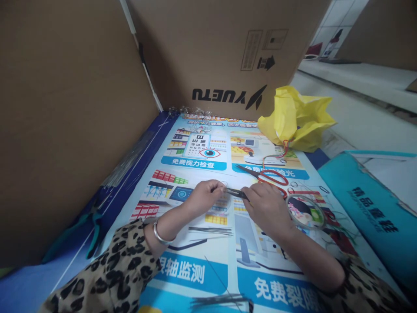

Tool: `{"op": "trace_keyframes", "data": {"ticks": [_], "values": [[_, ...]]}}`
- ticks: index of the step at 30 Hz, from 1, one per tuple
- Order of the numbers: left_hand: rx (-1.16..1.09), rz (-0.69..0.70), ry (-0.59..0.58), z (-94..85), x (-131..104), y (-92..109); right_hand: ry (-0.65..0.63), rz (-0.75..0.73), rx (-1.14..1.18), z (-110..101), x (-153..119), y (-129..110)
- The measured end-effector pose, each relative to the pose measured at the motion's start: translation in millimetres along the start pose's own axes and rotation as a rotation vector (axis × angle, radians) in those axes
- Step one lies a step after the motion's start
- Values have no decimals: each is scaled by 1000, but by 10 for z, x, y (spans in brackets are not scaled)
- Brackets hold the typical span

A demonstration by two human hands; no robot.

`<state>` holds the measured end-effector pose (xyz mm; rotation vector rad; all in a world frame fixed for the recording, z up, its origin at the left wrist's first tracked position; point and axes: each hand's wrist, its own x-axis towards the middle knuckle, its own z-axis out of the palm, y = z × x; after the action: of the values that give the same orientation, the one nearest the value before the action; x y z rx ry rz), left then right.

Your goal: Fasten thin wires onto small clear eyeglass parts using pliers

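My right hand (265,208) is wrapped round a pair of slim dark pliers (237,193), whose jaws point left. At the jaw tips, the fingers of my left hand (207,194) are pinched together. A thin wire seems to be between them, but it is too small to make out surely. Just below my hands lies a small row of cut dark wires (211,231) on the printed poster (224,250). Another bundle of wires (221,300) rests at the near edge. Scissors with red handles (273,177) lie open right behind my right hand.
A tape roll (322,215) lies right of my right hand. Teal-handled pliers (94,228) and long wires (125,163) are at left. Bent wire pieces (198,117) sit at the back, before a cardboard wall (208,52). A yellow bag (293,121) and turquoise box (365,204) stand right.
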<state>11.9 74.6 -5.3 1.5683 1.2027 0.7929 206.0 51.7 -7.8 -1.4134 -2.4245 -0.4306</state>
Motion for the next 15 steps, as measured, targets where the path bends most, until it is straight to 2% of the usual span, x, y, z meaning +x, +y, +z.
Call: {"op": "trace_keyframes", "data": {"ticks": [15], "values": [[-11, -51, 5, 4, -2, -18, -16, -30, -61, -8, 2, -4]]}}
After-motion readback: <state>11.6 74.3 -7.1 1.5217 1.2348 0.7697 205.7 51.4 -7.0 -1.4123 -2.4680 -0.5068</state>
